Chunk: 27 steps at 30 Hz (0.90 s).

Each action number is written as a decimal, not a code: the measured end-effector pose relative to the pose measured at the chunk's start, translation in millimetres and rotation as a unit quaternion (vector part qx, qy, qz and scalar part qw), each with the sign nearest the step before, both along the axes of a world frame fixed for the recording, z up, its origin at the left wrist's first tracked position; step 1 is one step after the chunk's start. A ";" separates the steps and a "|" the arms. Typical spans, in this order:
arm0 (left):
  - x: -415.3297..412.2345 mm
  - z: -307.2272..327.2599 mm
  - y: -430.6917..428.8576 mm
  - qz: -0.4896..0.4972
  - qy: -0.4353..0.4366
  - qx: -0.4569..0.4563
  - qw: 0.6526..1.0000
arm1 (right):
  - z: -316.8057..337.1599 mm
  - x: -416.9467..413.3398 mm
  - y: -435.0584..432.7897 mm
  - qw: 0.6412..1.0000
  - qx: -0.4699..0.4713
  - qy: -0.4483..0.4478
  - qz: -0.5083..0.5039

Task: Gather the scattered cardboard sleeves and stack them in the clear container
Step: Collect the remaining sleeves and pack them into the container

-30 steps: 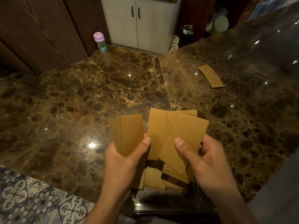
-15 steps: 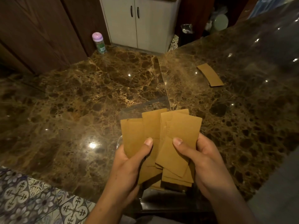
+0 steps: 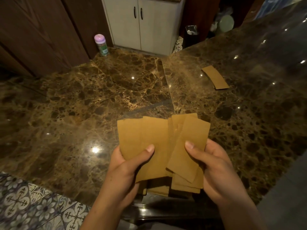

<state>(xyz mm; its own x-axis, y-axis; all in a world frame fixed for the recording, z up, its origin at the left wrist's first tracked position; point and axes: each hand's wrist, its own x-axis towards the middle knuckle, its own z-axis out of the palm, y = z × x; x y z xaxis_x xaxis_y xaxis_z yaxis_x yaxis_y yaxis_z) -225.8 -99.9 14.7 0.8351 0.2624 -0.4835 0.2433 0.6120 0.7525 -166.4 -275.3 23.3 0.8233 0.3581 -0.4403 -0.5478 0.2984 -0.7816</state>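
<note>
The cardboard sleeves (image 3: 149, 138) are now squeezed into one bunch, gripped by the left hand (image 3: 127, 168) and right hand (image 3: 219, 170); stray sleeves (image 3: 215, 78) are left at upper right.

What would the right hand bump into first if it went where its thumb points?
Probably the left bunch of sleeves, held by the left hand. The right hand, gripping its own fanned sleeves, aims its thumb up-left at that bunch; depth is unclear.

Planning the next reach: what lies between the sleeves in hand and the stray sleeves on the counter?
Head view: only bare marble counter between the held sleeves and the stray sleeves.
</note>
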 end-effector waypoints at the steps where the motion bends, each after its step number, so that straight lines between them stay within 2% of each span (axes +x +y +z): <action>1: 0.9 0.7 0.3 -0.001 0.003 0.012 1.000 | -0.4 -1.4 -0.6 1.000 0.001 0.010 0.014; 4: 1.3 0.5 2.7 -0.019 -0.001 0.038 0.999 | -0.2 -2.3 -1.6 0.998 0.001 0.020 0.061; 10: -0.6 1.2 10.5 -0.086 -0.004 0.092 0.992 | 7.6 8.7 -3.8 0.994 -0.042 -0.041 0.097; 15: 0.6 -2.9 7.0 -0.003 -0.027 0.024 0.999 | 0.1 0.4 7.9 0.999 -0.007 -0.037 -0.011; 20: 2.3 -5.3 8.3 0.081 -0.031 0.039 0.995 | -3.5 -11.3 6.6 0.992 -0.077 -0.048 0.082; 24: -0.3 -5.8 11.7 0.031 -0.014 0.098 0.995 | -0.4 -1.3 -2.8 0.988 -0.097 -0.080 0.089; 27: 1.0 -3.4 10.7 -0.022 -0.022 0.112 0.993 | 1.5 3.2 -3.2 0.982 -0.093 -0.080 0.144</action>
<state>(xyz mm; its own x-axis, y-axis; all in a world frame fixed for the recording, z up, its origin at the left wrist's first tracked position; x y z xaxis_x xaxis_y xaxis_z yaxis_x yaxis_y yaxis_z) -224.8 -89.2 11.3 0.8672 0.3217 -0.3800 0.2300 0.4181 0.8788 -163.3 -278.5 24.9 0.7643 0.5108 -0.3937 -0.4541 -0.0072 -0.8909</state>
